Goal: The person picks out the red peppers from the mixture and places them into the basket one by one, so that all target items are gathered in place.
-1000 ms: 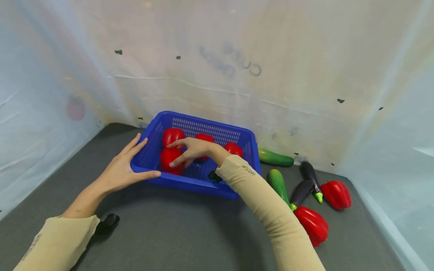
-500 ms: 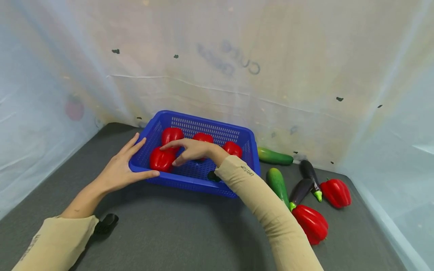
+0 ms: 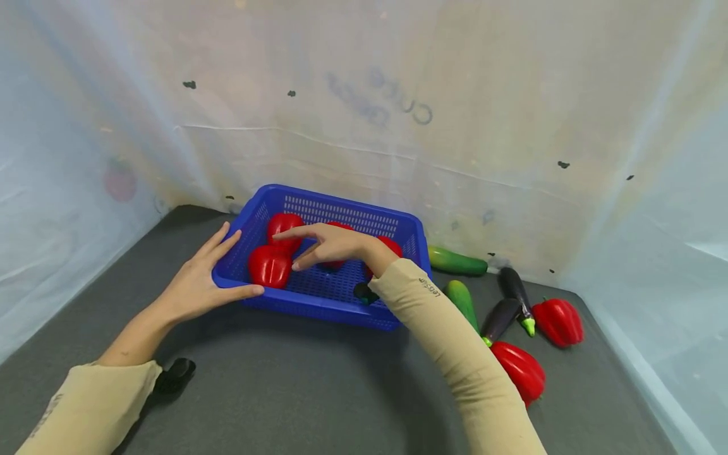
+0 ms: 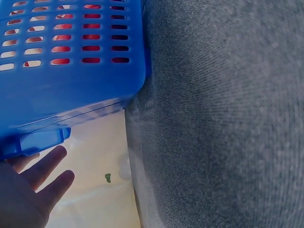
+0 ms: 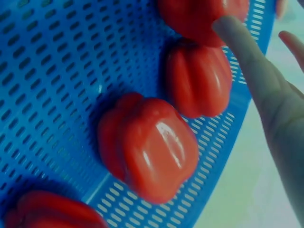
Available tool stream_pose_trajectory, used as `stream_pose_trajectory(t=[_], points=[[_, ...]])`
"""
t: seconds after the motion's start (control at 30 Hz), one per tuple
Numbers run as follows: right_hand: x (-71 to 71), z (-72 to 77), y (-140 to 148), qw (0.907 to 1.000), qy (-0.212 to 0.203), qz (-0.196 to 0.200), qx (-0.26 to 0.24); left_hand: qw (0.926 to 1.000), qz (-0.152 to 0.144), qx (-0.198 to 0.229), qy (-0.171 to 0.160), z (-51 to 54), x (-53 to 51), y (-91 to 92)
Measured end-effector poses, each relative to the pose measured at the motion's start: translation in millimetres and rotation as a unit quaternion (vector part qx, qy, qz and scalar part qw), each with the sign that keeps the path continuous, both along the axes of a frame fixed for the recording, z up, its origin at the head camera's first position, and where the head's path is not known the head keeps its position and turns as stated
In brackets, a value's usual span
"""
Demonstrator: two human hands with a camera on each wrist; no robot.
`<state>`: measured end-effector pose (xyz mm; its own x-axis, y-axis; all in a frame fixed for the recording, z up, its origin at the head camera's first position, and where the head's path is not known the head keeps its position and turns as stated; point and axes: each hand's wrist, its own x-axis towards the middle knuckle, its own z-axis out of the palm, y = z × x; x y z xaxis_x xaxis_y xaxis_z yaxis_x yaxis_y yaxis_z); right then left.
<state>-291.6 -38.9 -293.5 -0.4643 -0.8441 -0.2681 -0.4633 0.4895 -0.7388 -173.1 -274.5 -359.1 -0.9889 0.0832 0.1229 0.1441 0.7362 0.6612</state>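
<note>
A blue perforated basket [image 3: 318,306] holds several red bell peppers. My left hand [image 3: 190,285] rests against its left corner, fingers spread along the left side and thumb by the near rim. In the left wrist view, straight fingers [image 4: 52,178] show just outside the basket wall. My right hand [image 3: 338,245] hovers over the basket, fingers extended, holding nothing. Just below its fingertips lie the front left bell pepper [image 3: 270,266] and another bell pepper [image 3: 282,225] behind it. The right wrist view shows a bell pepper [image 5: 159,147] near the basket's middle and a cut-off bell pepper [image 5: 52,213].
Right of the basket on the dark grey table [image 3: 296,392] lie a cucumber [image 3: 457,261], a second cucumber [image 3: 462,301], two eggplants [image 3: 514,287], and two red bell peppers [image 3: 558,322]. Pale plastic sheeting [image 3: 483,126] encloses the back and sides.
The front left pepper was under my right hand and shifted left within the basket. My right hand has let go of it and lifted slightly to the right; the left hand stays put.
</note>
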Motion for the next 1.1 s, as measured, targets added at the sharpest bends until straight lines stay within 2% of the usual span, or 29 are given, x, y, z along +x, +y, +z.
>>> stream_pose_trajectory(t=[0.17,0.33,0.77,1.1], points=[[1.9,5.2,8.1,0.9999,-0.005,-0.004,-0.011,1.0,-0.001,0.001,0.002,-1.0,-1.7,-1.2],[6.1,9.9,16.5,0.999,-0.023,-0.023,-0.031,1.0,-0.003,0.001,-0.004,-2.0,-2.8,-1.7],[15.7,17.4,38.4,0.9981,0.017,-0.029,-0.052,1.0,-0.006,-0.002,0.001,-3.0,-7.7,-8.4],[20.0,20.9,60.4,0.9963,0.003,-0.053,-0.068,0.9999,-0.004,-0.003,0.011,-3.9,-10.6,-8.9]])
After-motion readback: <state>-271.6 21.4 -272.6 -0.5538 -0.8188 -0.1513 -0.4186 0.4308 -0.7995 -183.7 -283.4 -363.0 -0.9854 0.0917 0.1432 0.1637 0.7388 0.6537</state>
